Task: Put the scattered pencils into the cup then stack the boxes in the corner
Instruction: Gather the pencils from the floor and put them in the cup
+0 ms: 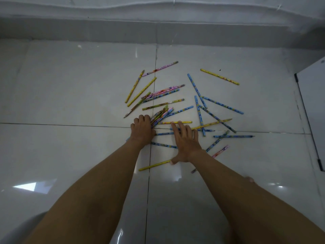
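Several coloured pencils lie scattered on the white floor tiles: yellow (pixel 219 76), blue (pixel 223 105) and pink (pixel 160 69) ones among them. My left hand (pixel 142 129) is closed around a bundle of pencils (pixel 161 114) that fans out up and to the right. My right hand (pixel 186 141) is spread flat, its fingertips resting on a yellow pencil (pixel 175 122) and on blue pencils beneath the palm. Another yellow pencil (pixel 153 165) lies by my right thumb. No cup and no boxes are in view.
The grey wall base (pixel 158 34) runs across the back of the floor. A white panel with a dark edge (pixel 311 110) stands at the right. Bare glossy tiles stretch to the left and towards me.
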